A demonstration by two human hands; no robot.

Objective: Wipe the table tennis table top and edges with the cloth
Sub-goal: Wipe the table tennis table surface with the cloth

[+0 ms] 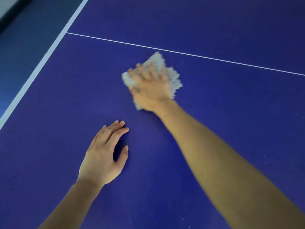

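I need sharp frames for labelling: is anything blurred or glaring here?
Head view: the right hand and the cloth under it are smeared by motion blur. The left hand is sharp and casts a soft shadow on the table. Lighting is even, with no glare on the blue top.

The right hand and cloth are blurred.
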